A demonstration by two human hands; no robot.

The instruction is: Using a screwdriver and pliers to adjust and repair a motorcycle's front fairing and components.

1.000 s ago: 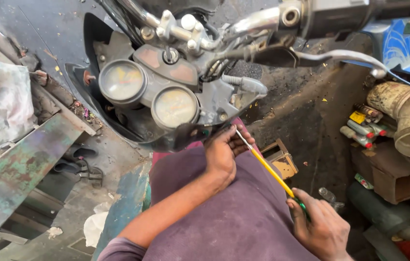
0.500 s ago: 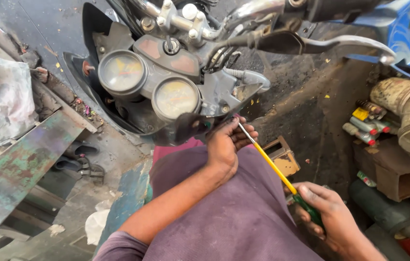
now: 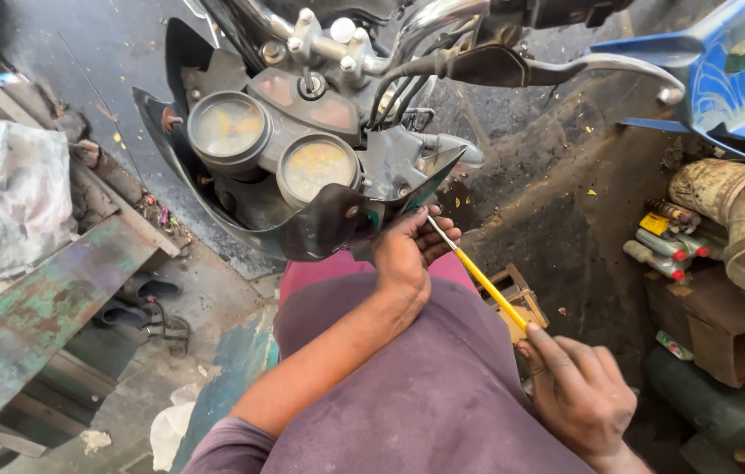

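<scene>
Under the motorcycle's instrument cluster [image 3: 271,145], near centre, left hand [image 3: 407,254] grip is closed around the lower edge of the dark fairing panel [image 3: 328,224], steadying it. Right hand [image 3: 579,391], near right, grip clamped on the yellow-shafted screwdriver [image 3: 478,276], tip up at the panel by the left fingers. Step looks like working a fastener; next needs tip seated square, panel held firm.

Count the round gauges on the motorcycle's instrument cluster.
2. One round gauge sits on the left of the cluster; the second gauge is lower right of it, just above the left hand at the cowl edge. None looks hidden.
</scene>
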